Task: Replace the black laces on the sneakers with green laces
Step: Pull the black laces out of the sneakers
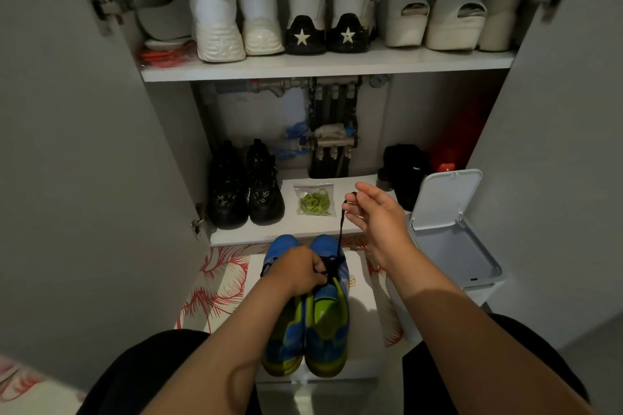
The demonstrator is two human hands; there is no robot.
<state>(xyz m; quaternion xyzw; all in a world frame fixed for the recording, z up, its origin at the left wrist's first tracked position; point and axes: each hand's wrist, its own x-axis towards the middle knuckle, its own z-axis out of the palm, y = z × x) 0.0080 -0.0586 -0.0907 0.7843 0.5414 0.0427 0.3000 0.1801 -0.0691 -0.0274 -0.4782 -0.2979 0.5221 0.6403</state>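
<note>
A pair of blue-and-green sneakers point(325, 317) stands side by side, toes toward the cabinet, on a flat white box point(362, 283) between the person's knees. The left hand point(296, 271) lies over the lacing area, fingers curled and gripping the dark lacing at the tongue of the right-side sneaker. The right hand point(374, 212) is raised above and to the right of the toes, thumb and forefinger pinching the end of a thin black lace point(341, 229), which runs taut down to that sneaker. The bright green laces point(315, 202) lie coiled in a clear plastic bag on the white lower shelf point(290, 236), just left of the right hand and beyond both sneakers. The left hand and forearm hide the lacing of the left-side sneaker. The eyelets under the black lace are too dark to make out.
</note>
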